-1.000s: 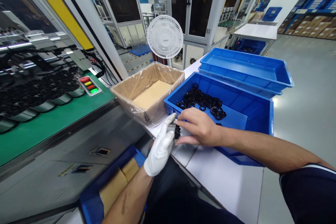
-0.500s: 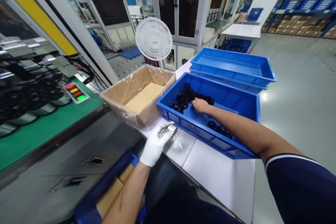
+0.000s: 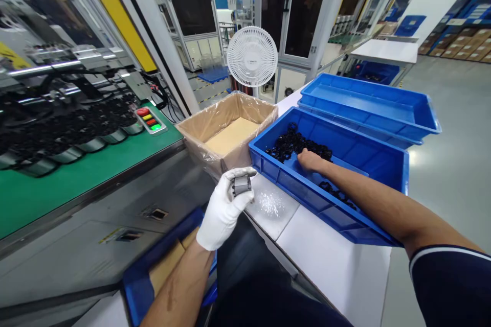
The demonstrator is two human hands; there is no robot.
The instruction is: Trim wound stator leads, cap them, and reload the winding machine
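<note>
My left hand (image 3: 226, 209), in a white glove, grips a short silver metal cylinder with black toothed ends (image 3: 241, 185), which looks like a motor stator core. It is held tilted between thumb and fingers, just in front of the blue bin (image 3: 291, 184). Inside that bin is my bare right hand (image 3: 310, 160), its fingers curled at the edge of a pile of black plastic rings (image 3: 289, 143). Whatever its fingertips hold, if anything, is hidden. More black rings (image 3: 335, 194) lie beneath my right forearm.
An open carton with a clear plastic liner (image 3: 215, 145) stands left of the bin. Stacked blue bins (image 3: 368, 97) are behind it. A clear plastic sheet (image 3: 270, 204) lies on the white table (image 3: 326, 245). Left is a green bench (image 3: 92, 179) with button box (image 3: 151, 120) and many similar parts.
My left hand has raised the metal cylinder and turned it, bringing it closer to me. My right hand stays at the pile of black rings. The view has swung left.
</note>
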